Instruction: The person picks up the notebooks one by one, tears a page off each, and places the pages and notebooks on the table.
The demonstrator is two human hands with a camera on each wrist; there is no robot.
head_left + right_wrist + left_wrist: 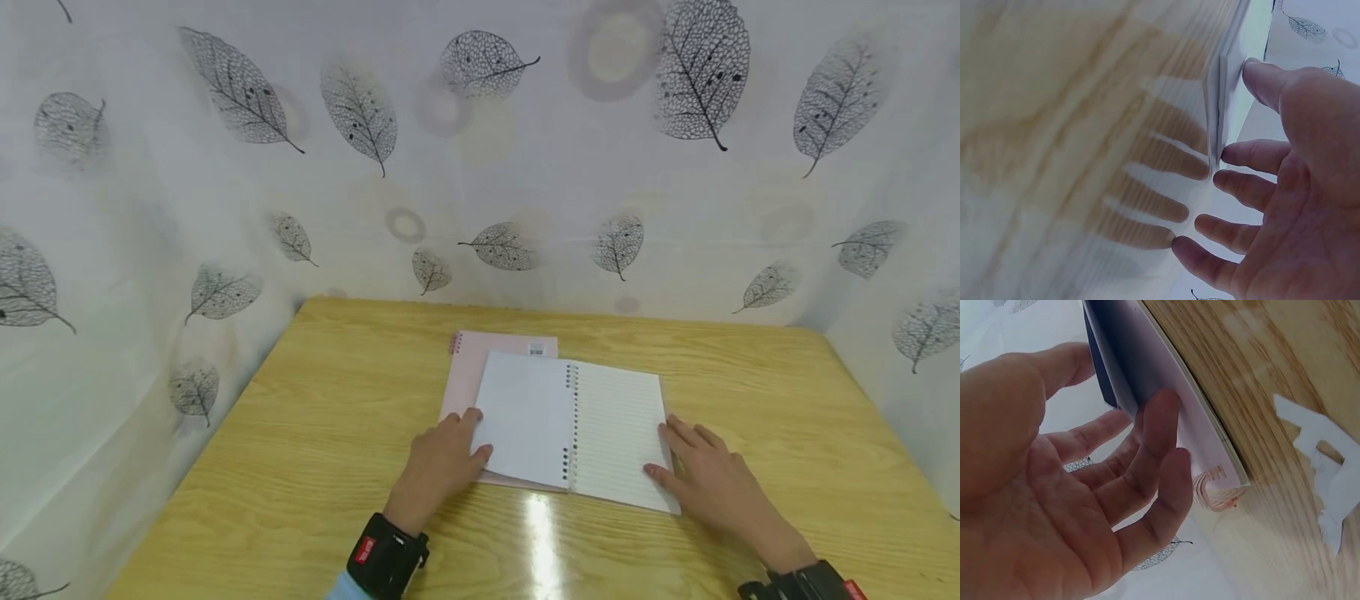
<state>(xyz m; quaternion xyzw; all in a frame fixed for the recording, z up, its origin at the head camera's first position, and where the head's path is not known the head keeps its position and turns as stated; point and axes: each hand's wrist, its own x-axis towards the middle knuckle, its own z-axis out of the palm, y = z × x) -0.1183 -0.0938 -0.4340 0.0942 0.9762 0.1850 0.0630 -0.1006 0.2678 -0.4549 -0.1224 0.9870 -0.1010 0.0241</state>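
Note:
A spiral notebook [525,417] lies open, with a blank left page and a lined right page [618,433]. Beneath its left half is a pink notebook [465,375], flat on the table. My left hand [442,458] holds the open notebook's left edge, thumb on the page. In the left wrist view, curved fingers [1163,419] reach into the gap between its dark underside [1125,350] and the pink notebook. My right hand [708,479] rests at the right edge, thumb on the lined page and the other fingers [1247,187] extended beside the edge.
The wooden table [330,392] spreads around the notebooks, with a bright light reflection in front. A white curtain [510,167] with leaf prints stands behind and at both sides. Both wrists wear black straps [386,557].

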